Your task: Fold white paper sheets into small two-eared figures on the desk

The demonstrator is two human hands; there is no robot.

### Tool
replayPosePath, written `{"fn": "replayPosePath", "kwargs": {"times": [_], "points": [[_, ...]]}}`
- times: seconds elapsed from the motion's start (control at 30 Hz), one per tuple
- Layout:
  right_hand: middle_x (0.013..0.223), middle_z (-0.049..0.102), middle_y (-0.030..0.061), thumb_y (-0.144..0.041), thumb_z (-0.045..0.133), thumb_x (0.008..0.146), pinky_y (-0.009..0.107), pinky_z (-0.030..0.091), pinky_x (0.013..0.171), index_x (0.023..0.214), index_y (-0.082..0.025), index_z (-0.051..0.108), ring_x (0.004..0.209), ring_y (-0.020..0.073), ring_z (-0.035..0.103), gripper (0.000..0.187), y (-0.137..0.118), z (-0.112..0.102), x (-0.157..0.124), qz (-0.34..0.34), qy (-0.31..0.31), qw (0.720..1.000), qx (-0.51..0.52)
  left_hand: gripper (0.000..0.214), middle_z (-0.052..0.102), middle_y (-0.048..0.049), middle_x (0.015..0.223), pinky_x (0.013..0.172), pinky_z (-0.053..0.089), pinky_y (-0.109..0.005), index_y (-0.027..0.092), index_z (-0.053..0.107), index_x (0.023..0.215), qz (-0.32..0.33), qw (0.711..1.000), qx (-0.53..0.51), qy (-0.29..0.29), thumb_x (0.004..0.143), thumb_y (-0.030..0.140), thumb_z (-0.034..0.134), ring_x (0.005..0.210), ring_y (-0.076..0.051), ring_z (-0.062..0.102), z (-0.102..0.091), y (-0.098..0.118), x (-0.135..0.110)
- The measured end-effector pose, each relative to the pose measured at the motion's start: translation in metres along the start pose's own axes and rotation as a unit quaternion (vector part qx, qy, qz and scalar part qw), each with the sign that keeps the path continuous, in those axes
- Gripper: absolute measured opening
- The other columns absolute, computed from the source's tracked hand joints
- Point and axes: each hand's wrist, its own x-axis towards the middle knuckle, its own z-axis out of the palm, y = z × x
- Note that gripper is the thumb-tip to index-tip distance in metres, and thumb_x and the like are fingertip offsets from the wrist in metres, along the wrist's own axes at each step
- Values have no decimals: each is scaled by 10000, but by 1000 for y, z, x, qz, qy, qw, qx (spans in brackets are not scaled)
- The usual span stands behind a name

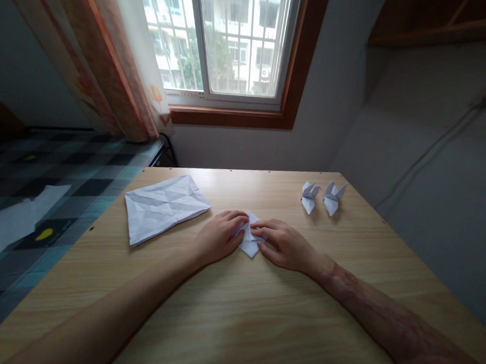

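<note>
A small folded piece of white paper (pixel 250 248) lies on the wooden table (pixel 233 325) between my two hands. My left hand (pixel 223 233) holds its left side, fingers curled over the edge with the thumb close to them. From the right, my right hand (pixel 284 243) grips the other side, its fingertips on the upper folds and the thumb lower down. The fingers partly cover the folds. Beyond my right hand stand two folded paper cranes, a left one (pixel 309 198) and a right one (pixel 333 198), side by side.
A creased white paper sheet (pixel 166 207) rests on the table's left part. Left of the table is a bed with a checked cover (pixel 81 165) and loose white paper (pixel 19 222) on it. A window (pixel 240 43) and a curtain (pixel 97 55) are behind; a wall borders the right.
</note>
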Motion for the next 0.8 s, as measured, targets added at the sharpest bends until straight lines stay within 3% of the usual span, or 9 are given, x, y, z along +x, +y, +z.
{"fn": "replayPosePath", "kwargs": {"times": [0.23,0.43,0.7,0.8], "points": [[1412,768,117,-172,714,1006,511,601,1145,1311,-248,745,1289,300,734,316,-1,-1,1,-12,-7,1000,-4,405,689,-150,1498,1185,580,-500,241,687,1445,-3,1000,16,-13,1045,245,621,1360,-319,691,0,2,-2],[1327,796,102,-181,698,1022,502,615,1102,1269,-256,765,1221,292,750,267,1,0,0,-22,-7,1000,-5,403,706,-110,1531,1224,538,-492,267,704,1455,21,999,28,-36,1086,233,546,1394,-294,681,-1,3,-2],[1262,824,80,-146,676,1009,458,644,1027,1237,-258,792,1105,272,761,279,-2,-1,1,-41,-8,999,5,550,519,-87,1737,1367,348,-531,289,524,1671,1,996,31,-85,1135,412,503,1639,-295,464,1,-2,-9],[1333,807,89,-145,676,1017,478,625,1073,1289,-249,783,1168,286,751,310,0,-1,1,-26,-12,999,-21,577,453,-86,1778,1379,313,-525,279,479,1699,-11,994,43,-104,1140,422,474,1673,-297,405,0,-2,-10]]}}
